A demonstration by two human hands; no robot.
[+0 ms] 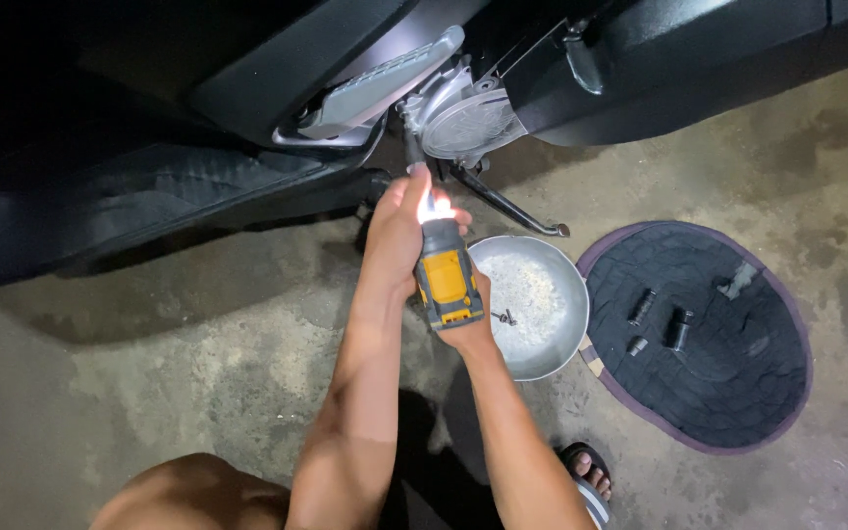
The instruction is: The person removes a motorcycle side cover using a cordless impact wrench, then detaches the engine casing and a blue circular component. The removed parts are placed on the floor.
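Both hands (414, 245) gripping yellow driver (447, 285)

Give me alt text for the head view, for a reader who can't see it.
Both hands grip a yellow and black power driver, its work light glaring, aimed up at the underside of a dark scooter: left hand near the nose, right hand at the base. On the concrete floor sit a metal bowl and a dark mat holding sockets.

Yellow/black drill (447, 280), upright w/ battery end toward camera, nose up at scooter's underside, work light glaring. Held btwn both hands: left hand (397, 231) round the front, right hand (473, 319) under the base.
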